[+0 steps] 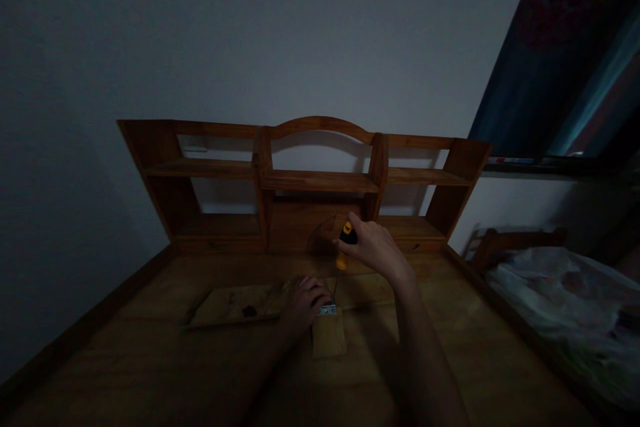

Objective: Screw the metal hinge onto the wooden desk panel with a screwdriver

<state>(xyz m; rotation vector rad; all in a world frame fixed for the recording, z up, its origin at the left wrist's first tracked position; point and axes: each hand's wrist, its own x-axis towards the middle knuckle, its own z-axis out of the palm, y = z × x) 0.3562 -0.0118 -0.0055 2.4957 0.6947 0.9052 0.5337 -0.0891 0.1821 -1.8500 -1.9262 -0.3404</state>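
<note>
My right hand [377, 248] is closed around the yellow-and-black handle of a screwdriver [341, 260]. The screwdriver stands nearly upright, its thin shaft running down to a small metal hinge [327, 309] with holes in it. Whether the tip sits in a screw is too dark to tell. My left hand [304, 301] has its fingers bent over the hinge's left end, pressing it down. Under that hand lies a long wooden board [235, 303] with a dark knot, stretching left and right. A short wooden block [329, 337] lies on the near side of the hinge.
The wooden desk [150, 360] has raised side edges. A shelf unit [320, 180] with several compartments stands at its back, against the wall. To the right are a wooden chair back [520, 240] and a translucent plastic bag [565, 293]. A dark window [575, 80] is at upper right.
</note>
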